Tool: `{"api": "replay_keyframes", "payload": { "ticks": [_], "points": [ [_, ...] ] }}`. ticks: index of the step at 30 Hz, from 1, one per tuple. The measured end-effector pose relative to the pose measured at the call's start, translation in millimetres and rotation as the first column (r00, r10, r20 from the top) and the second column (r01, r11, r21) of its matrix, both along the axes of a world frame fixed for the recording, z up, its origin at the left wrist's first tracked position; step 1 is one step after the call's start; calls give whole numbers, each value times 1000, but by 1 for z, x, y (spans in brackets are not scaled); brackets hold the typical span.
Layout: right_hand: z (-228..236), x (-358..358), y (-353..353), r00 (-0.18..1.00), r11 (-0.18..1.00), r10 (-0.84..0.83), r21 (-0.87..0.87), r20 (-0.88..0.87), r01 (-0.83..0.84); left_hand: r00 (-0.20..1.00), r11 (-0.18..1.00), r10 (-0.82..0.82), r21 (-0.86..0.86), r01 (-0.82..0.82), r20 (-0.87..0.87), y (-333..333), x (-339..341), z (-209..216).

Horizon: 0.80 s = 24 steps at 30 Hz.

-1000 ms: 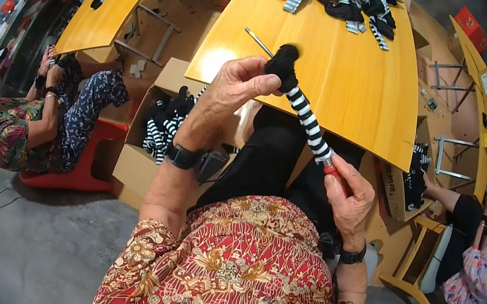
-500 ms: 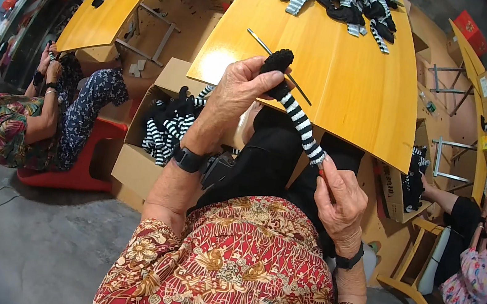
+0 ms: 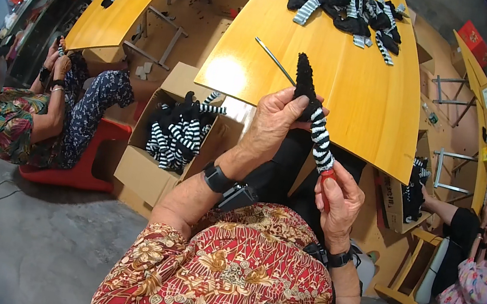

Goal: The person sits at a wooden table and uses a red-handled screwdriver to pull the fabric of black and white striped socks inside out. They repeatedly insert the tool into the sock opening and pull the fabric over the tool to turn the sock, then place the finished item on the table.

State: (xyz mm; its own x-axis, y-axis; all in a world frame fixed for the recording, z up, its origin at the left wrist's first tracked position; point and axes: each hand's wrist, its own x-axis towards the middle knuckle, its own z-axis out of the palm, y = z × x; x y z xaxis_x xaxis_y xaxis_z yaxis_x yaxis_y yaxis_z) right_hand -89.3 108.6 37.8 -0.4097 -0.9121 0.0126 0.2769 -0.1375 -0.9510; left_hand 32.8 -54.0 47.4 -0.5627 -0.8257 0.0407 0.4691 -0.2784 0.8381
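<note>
A slim knitted tube (image 3: 321, 139), striped black and white with a fuzzy black tip, stands nearly upright in front of me over the table's near edge. My left hand (image 3: 274, 119) pinches it between thumb and fingers, just below the black part. In my right hand (image 3: 339, 200) is a tool with a red handle (image 3: 328, 175). The handle meets the lower end of the striped tube; the rest of the tool is hidden, seemingly inside the knit. A thin metal rod (image 3: 274, 60) lies on the yellow table (image 3: 372, 120), partly behind my left hand.
Striped and black knit pieces (image 3: 344, 7) are heaped at the table's far end. An open cardboard box (image 3: 149, 182) of similar pieces stands left of my knees, another box (image 3: 395, 201) on the right. People sit at both sides, one on a red stool (image 3: 90, 155).
My left hand has slid down the knit toward my right hand, and the striped part is shorter and bunched. The black tip now points up; more red handle shows.
</note>
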Motion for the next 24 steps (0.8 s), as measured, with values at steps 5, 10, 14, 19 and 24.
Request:
{"api": "replay_keyframes", "payload": {
  "ticks": [5, 10, 14, 19, 24],
  "points": [
    [11, -16, -3, 980, 992, 97, 95, -175, -82, 995, 999, 45, 22, -47, 94, -10, 15, 9],
    [19, -13, -1, 957, 977, 176, 159, -232, -141, 990, 993, 74, -100, -62, 119, -39, 28, 24],
    [27, -21, -7, 933, 980, 169, 155, -317, -125, 967, 974, 30, -223, 29, 255, -54, 39, 39],
    [39, -35, -6, 888, 953, 261, 248, -379, -174, 866, 818, 234, -571, 70, 442, -55, 41, 41],
    [27, -28, -16, 851, 967, 198, 236, -487, -90, 761, 295, 609, -954, 48, 226, -24, 27, 39]
  ]
}}
